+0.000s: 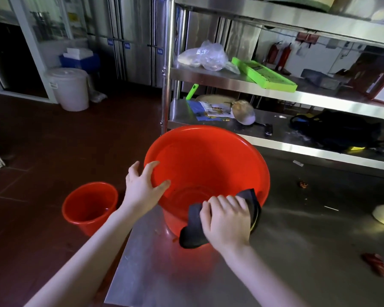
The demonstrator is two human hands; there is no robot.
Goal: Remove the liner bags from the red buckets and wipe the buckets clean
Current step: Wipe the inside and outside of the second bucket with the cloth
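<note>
A large red bucket stands tilted toward me on the steel table, with no liner bag inside. My left hand grips its near-left rim, thumb inside the wall. My right hand holds a dark cloth pressed over the near rim, the cloth draped both inside and outside. A smaller red bucket sits on the floor to the left of the table, also without a bag.
A steel shelf rack rises behind the table with a clear plastic bag, a green tray and a dark bag. Red scraps lie on the table. A white lidded bin stands on the floor.
</note>
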